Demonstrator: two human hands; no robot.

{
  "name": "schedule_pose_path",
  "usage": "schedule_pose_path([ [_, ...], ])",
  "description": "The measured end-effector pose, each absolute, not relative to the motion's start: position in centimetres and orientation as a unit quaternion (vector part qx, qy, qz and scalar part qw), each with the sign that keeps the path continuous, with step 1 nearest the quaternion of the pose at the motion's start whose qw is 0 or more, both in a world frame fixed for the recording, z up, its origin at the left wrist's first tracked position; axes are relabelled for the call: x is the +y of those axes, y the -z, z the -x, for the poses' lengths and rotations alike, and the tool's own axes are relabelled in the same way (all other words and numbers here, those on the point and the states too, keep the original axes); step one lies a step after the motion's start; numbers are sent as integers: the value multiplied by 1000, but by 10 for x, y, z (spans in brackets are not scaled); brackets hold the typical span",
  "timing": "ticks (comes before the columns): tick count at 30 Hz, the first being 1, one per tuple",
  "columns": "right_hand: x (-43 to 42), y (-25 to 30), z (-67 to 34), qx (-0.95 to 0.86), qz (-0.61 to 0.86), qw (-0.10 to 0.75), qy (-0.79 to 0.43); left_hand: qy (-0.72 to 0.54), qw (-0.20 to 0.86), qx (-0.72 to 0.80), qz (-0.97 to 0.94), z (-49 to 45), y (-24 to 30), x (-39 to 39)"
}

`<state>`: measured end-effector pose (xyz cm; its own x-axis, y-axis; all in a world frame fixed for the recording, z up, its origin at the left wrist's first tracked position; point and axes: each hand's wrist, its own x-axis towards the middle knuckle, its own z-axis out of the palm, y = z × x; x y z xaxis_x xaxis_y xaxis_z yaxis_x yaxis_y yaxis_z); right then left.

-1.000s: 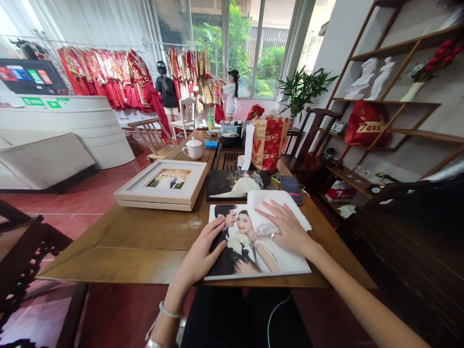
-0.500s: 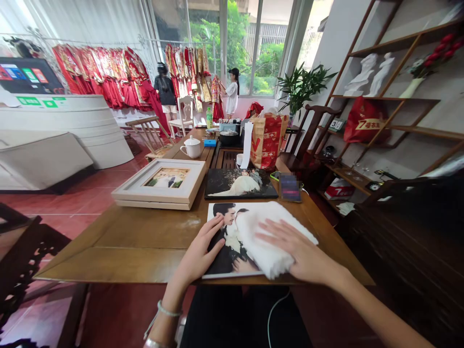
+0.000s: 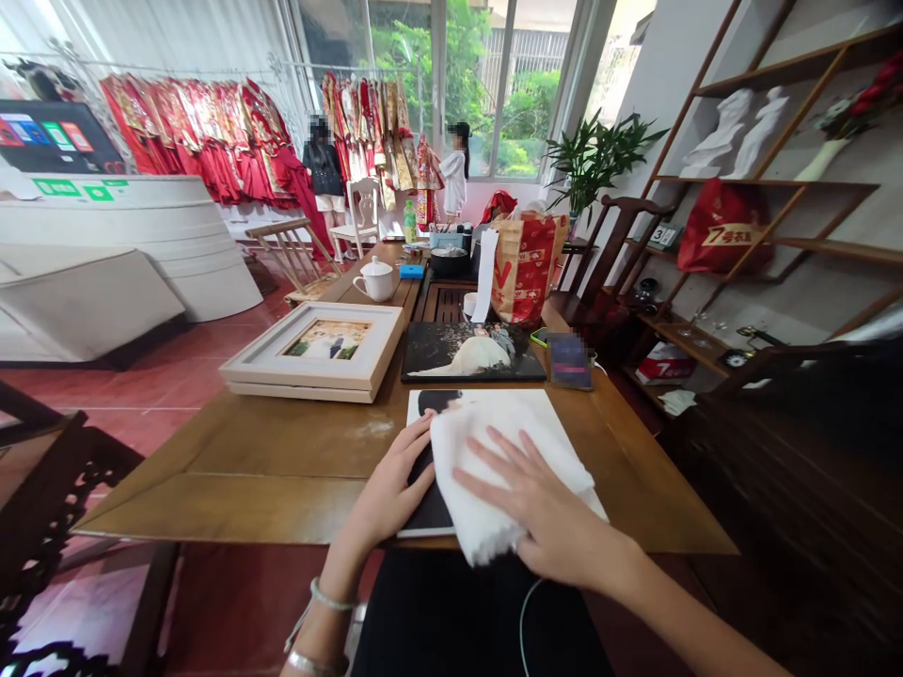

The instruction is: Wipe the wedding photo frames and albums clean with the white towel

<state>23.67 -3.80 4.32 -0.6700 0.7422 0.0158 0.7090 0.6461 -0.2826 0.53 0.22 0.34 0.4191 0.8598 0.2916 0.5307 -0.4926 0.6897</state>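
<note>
Red floor tiles [image 3: 166, 404] and a white counter [image 3: 141, 226] were well off to the left of the photo panel [image 3: 428, 508], which lay flat by the near edge of the wooden table [image 3: 232, 489]; red and gold garments [image 3: 212, 141] hung far beyond it. Pale stacked frames [image 3: 250, 362] rested beyond the panel's left side, apart from it. On that left side lay the left hand [image 3: 395, 484], fingers and thumb spread; it had stayed there over the last second, clasping nothing, and seemed to steady the panel. Just beyond the panel was a dark picture [image 3: 466, 355]. What had changed was the white cloth [image 3: 446, 447]: a second earlier it sat on the panel's far right part, and now it covered the middle, just beside the left fingertips, one corner overhanging the near edge. By my judgement its sweep had taken in the right and middle, while the strip under the left hand was not yet covered. On the cloth was the right hand [image 3: 526, 494], spread and pressing rather than clenched; whether its thumb pinched an edge I could not tell. Beyond the panel's right corner lay a phone [image 3: 570, 362]
</note>
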Motion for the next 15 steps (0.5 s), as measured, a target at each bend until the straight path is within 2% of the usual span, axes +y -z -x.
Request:
schedule_pose_path([
  [7,-73,-56,-301,-895,387,49,-217,-322,261,438,-798,-6,-4,1],
  [15,15,-41,-311,-873,436,105,-190,-321,253,443,-798,-7,-7,-1],
])
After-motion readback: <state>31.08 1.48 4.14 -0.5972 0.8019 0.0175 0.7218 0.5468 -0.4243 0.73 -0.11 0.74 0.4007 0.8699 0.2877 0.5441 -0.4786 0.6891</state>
